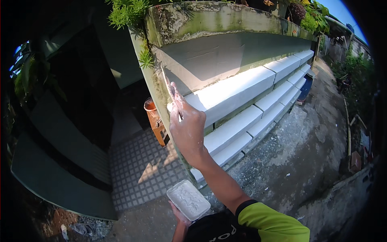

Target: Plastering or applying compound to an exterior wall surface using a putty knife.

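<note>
My right hand (188,128) is raised at the middle of the view. Its fingers are closed round a slim paintbrush (169,86), whose tip points up along the narrow edge of the wall (158,82). I cannot tell whether the bristles touch the wall. White smears mark my fingers. Low down, near my body, my left hand (180,214) grips a rectangular plastic tub (177,207) from below and the side. Thick white paint (188,198) fills it, its surface lumpy. White-coated stepped ledges (238,90) run off to the right of my right hand.
Mossy concrete planter (225,20) tops the wall, with green plants (129,14) hanging over its corner. On the left, an orange stool (155,125) stands on checkered tiles (139,173) beside a dark doorway. A rough concrete path (298,133) runs along the right.
</note>
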`<action>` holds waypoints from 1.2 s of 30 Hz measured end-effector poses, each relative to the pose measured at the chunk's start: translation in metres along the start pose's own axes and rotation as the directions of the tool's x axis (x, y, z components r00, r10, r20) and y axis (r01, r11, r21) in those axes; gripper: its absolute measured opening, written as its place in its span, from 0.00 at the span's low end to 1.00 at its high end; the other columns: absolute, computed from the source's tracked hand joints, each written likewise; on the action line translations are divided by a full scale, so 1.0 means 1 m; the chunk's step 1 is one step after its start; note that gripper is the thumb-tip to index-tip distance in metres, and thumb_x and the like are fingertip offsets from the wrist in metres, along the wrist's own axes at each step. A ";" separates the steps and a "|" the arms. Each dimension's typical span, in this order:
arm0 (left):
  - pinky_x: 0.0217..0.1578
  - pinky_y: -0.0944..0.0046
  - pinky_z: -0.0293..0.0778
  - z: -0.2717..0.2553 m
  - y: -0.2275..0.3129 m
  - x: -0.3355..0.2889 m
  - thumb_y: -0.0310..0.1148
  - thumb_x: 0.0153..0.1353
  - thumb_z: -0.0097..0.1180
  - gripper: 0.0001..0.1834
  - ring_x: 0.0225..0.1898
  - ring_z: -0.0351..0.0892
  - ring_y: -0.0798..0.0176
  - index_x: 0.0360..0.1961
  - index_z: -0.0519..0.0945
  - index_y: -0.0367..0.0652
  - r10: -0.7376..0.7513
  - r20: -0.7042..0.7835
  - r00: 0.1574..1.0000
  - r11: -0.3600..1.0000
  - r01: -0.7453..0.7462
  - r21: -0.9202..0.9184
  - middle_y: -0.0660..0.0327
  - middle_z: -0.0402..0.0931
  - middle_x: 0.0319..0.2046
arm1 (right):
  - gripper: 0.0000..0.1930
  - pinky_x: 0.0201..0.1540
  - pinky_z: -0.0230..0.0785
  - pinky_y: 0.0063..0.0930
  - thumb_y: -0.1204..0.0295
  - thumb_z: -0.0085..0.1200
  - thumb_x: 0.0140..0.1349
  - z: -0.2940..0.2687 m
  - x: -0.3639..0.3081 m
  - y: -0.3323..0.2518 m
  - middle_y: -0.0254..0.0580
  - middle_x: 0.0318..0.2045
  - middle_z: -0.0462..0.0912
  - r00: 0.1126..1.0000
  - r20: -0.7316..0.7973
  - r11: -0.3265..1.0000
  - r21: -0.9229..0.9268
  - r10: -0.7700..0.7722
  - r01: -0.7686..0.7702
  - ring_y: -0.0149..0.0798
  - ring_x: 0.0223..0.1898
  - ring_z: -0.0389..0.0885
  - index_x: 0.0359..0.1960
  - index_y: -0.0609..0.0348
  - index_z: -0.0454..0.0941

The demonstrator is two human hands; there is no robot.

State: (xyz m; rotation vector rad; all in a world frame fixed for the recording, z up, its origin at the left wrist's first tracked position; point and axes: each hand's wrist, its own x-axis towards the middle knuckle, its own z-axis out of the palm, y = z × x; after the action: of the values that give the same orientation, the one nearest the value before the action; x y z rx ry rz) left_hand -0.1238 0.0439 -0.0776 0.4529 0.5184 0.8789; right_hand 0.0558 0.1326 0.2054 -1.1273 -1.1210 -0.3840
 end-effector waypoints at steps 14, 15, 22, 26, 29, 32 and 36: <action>0.60 0.43 0.66 0.005 0.002 -0.002 0.70 0.63 0.20 0.44 0.62 0.67 0.46 0.69 0.57 0.51 -0.010 0.059 0.998 0.999 0.013 -0.039 0.57 0.63 0.64 | 0.32 0.40 0.75 0.35 0.87 0.54 0.52 0.046 0.026 -0.003 0.60 0.43 0.81 0.948 -0.070 0.944 -0.139 -0.309 0.298 0.55 0.38 0.83 0.62 0.61 0.68; 0.60 0.43 0.66 0.008 0.003 -0.003 0.70 0.63 0.20 0.44 0.62 0.67 0.47 0.69 0.57 0.51 -0.013 0.035 0.999 1.000 0.014 -0.025 0.56 0.63 0.64 | 0.31 0.40 0.76 0.35 0.87 0.55 0.51 0.035 0.016 -0.010 0.58 0.42 0.82 0.981 0.036 0.982 -0.020 -0.189 0.190 0.53 0.37 0.84 0.61 0.61 0.70; 0.60 0.45 0.67 -0.015 -0.003 0.005 0.70 0.63 0.21 0.43 0.61 0.68 0.48 0.68 0.60 0.51 0.032 -0.054 0.998 0.999 -0.034 -0.031 0.57 0.65 0.63 | 0.25 0.37 0.73 0.35 0.89 0.47 0.55 -0.043 0.066 0.051 0.60 0.35 0.83 0.945 -0.322 0.931 -0.328 0.050 -0.161 0.52 0.31 0.82 0.58 0.67 0.72; 0.59 0.44 0.67 -0.012 -0.003 0.007 0.71 0.63 0.22 0.44 0.60 0.69 0.48 0.68 0.60 0.51 0.040 -0.038 0.998 0.999 -0.040 -0.020 0.57 0.66 0.62 | 0.17 0.36 0.73 0.33 0.83 0.48 0.61 -0.032 0.087 0.069 0.64 0.34 0.82 0.927 -0.331 0.931 -0.249 0.177 -0.267 0.52 0.30 0.83 0.53 0.72 0.74; 0.59 0.44 0.67 -0.008 -0.003 0.005 0.71 0.63 0.22 0.43 0.60 0.69 0.48 0.68 0.60 0.51 0.032 -0.032 0.999 0.999 -0.033 -0.035 0.58 0.66 0.62 | 0.22 0.41 0.74 0.33 0.85 0.49 0.57 -0.003 0.058 0.054 0.63 0.40 0.82 0.991 -0.114 0.972 -0.213 0.074 -0.097 0.54 0.39 0.83 0.55 0.71 0.73; 0.59 0.44 0.67 -0.008 -0.003 0.007 0.70 0.63 0.22 0.43 0.60 0.69 0.48 0.68 0.60 0.52 0.019 -0.034 0.999 0.998 -0.021 -0.054 0.58 0.66 0.62 | 0.26 0.48 0.75 0.33 0.88 0.48 0.54 0.022 0.016 0.019 0.59 0.46 0.81 0.986 -0.017 0.976 -0.150 -0.163 0.159 0.53 0.48 0.81 0.57 0.68 0.72; 0.61 0.43 0.65 -0.012 -0.003 0.006 0.72 0.62 0.20 0.45 0.62 0.67 0.47 0.69 0.58 0.51 0.030 -0.008 0.999 0.999 -0.030 0.027 0.57 0.63 0.64 | 0.27 0.48 0.77 0.39 0.88 0.49 0.54 0.012 -0.010 0.009 0.61 0.48 0.79 0.985 0.129 0.989 0.105 -0.116 0.103 0.55 0.47 0.81 0.59 0.67 0.70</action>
State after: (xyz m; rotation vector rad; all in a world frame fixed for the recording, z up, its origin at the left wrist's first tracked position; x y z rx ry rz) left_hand -0.1257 0.0486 -0.0899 0.4828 0.5332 0.9042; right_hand 0.0515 0.1438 0.1920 -1.0195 -1.3109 -0.3382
